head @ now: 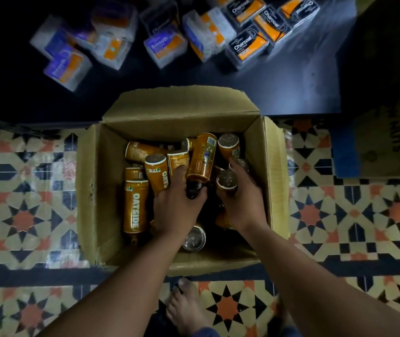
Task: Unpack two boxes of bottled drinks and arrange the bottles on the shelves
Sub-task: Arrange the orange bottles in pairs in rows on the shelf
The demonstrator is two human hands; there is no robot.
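Reaching down into the open cardboard box (177, 127) on the tiled floor (23, 215), working both hands among a loose heap of orange bottles. Curling the left hand (177, 207) round the dark-capped neck end of a tilted bottle (201, 161) near the box's middle. Wrapping the right hand (245, 203) round an upturned bottle (227, 182) close to the right wall.

Judging the task as barely begun: counting about ten bottles in view inside this box, among them a labelled bottle (135, 207) lying along the left wall. Seeing none on the dark shelf (291, 81) beyond the far flap, and only packets (247, 42) of other goods scattered toward its back edge. Noting a second carton (388, 142) at the floor's right edge, without being able to tell whether it holds drinks.

Finding open room straight upward, with the side and near flaps folded outward. Minding the far flap, standing up between box and shelf edge, and a bare foot (184, 310) just beside the near flap. Reading the shelf's bare front strip as free room for setting bottles down.
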